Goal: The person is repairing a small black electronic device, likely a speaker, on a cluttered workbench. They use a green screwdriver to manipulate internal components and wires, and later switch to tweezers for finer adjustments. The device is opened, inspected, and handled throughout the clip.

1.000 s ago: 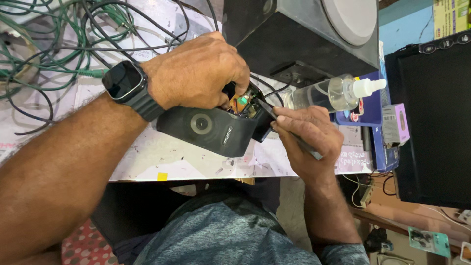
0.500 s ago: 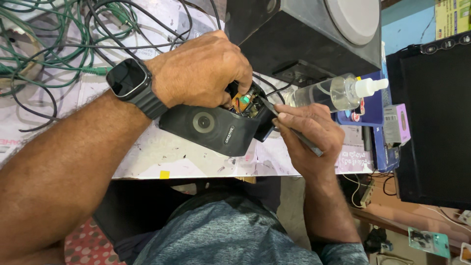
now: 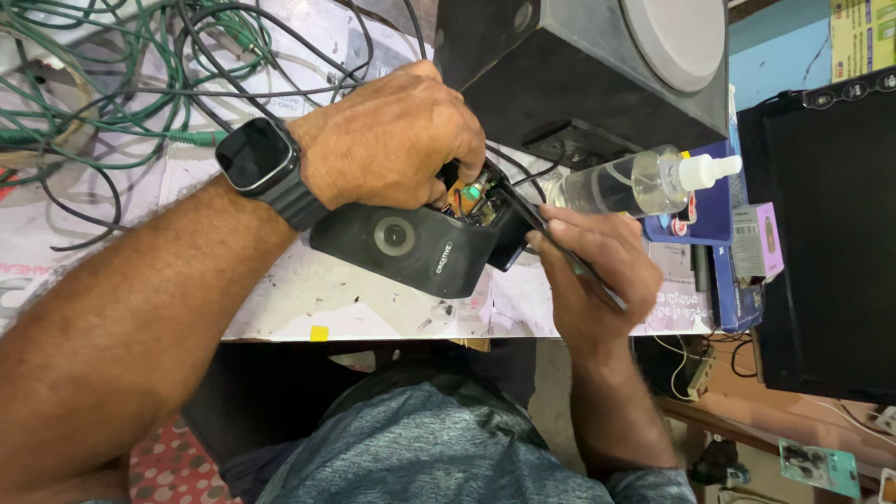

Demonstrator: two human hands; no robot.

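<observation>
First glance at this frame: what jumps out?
Mid-frame, the left hand grips a small black speaker housing opened at one end, a circuit board showing inside. The right hand pokes a thin dark tool into that opening. Green and black cables tangle at upper left; a large black speaker box sits above.

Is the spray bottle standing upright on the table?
No, the spray bottle lies on its side beside the big speaker, its white nozzle pointing away from the hands.
</observation>
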